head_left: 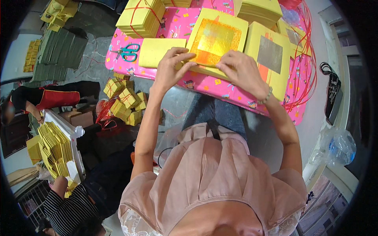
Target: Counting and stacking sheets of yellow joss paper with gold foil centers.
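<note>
A yellow sheet of joss paper (219, 37) with a shiny orange-and-gold square lies on top of a stack in front of me. Its near edge is curled up between my two hands. My left hand (173, 67) pinches that edge near its left corner, thumb and fingers together. Toward the right end of the same edge, my right hand (241, 71) has closed its fingers on the paper. To the left of the sheet is a plain yellow folded piece (162, 53). A second stack, with a silver square (270, 54) on its top sheet, stands close beside my right hand.
Teal-handled scissors (129, 52) lie on the pink table cover (212, 84). Tied yellow bundles (138, 17) stand at the far left; red strings (309, 59) hang along the right edge. More bundles (128, 98) lie on the floor. Other people work at left near yellow stacks (55, 147).
</note>
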`<move>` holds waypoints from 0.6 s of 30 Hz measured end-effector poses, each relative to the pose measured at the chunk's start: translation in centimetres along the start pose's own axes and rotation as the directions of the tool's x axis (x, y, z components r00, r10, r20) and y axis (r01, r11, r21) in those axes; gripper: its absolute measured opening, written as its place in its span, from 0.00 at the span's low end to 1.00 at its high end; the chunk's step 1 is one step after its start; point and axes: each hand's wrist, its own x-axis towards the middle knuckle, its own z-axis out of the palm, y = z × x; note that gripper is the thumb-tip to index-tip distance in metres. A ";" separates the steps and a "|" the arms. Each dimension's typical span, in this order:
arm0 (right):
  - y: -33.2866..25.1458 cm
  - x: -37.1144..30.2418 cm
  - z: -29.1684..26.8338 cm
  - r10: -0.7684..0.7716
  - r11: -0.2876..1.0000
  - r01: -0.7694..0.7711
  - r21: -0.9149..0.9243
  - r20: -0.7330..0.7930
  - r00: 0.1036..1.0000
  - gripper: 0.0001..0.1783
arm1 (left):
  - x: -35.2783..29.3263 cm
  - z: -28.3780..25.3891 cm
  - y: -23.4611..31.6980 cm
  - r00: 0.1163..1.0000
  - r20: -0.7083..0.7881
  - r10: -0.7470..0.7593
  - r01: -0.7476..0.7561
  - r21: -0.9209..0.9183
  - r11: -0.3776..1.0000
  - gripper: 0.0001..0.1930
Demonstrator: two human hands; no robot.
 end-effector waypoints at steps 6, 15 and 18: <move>-0.7 -1.6 0.5 -0.117 0.992 0.112 -0.063 -0.071 0.991 0.14 | 1.0 -0.4 0.5 0.991 0.024 0.135 -0.137 0.182 0.974 0.10; -0.5 -1.6 0.5 -0.135 0.987 0.127 -0.097 -0.081 0.988 0.08 | 1.2 -0.4 0.2 0.977 0.031 0.213 -0.215 0.190 0.958 0.11; 0.3 -0.5 -0.6 -0.051 0.998 0.053 0.018 -0.066 0.996 0.09 | 2.0 -0.2 1.6 0.965 -0.078 0.251 -0.229 0.221 0.948 0.15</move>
